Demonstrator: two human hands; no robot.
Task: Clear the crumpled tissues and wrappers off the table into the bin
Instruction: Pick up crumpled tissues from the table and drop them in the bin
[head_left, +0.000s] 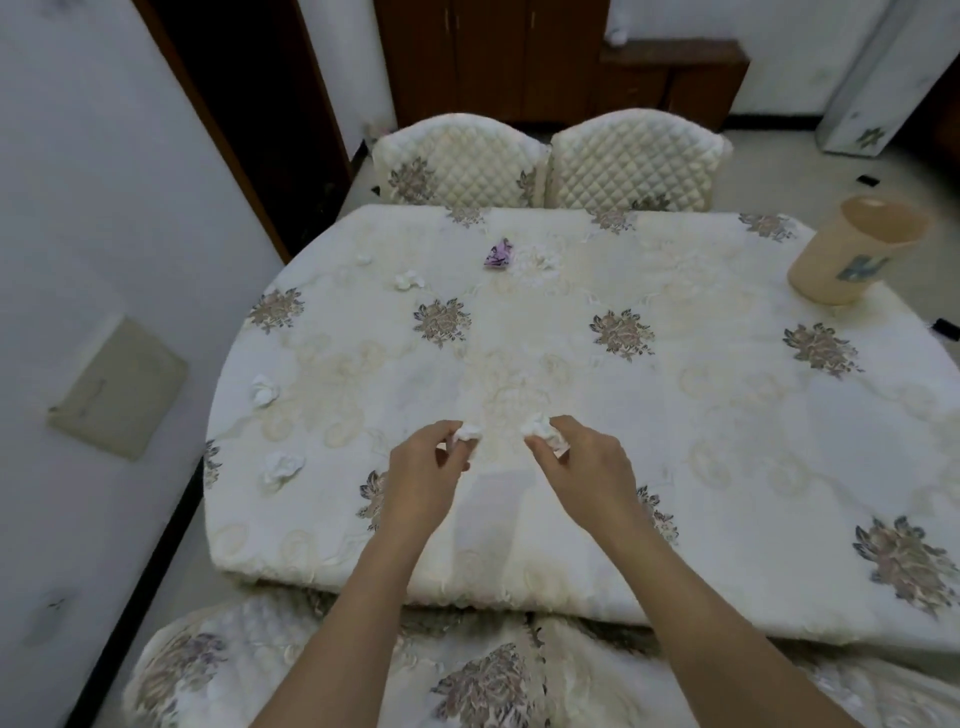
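Across most of the view spreads a large table (571, 364) under a cream cloth with flower sprays; at its far right corner stands a tan bin (852, 260), mouth open upward, well apart from everything else.

Over the near middle of the cloth, two bare hands reach in side by side. The left hand (421, 478) pinches a small crumpled tissue (467, 432) between thumb and curled fingertips; the right hand (587, 467) grips a second crumpled tissue (543, 431), its fingers curled round it. The two wads are near each other but apart; whether they touch the cloth or are just lifted off it cannot be told.

From both hands the bin lies far and to the right; the right hand is the nearer one, so the carry probably runs diagonally away over bare cloth. Neither wad shows a long axis; each is a rough ball.

Left of the hands, loose tissues (264, 389) lie scattered along the left side of the table, closer to the left hand. At the far middle lies a small purple wrapper (500, 254), flat on the cloth, well apart from both hands.
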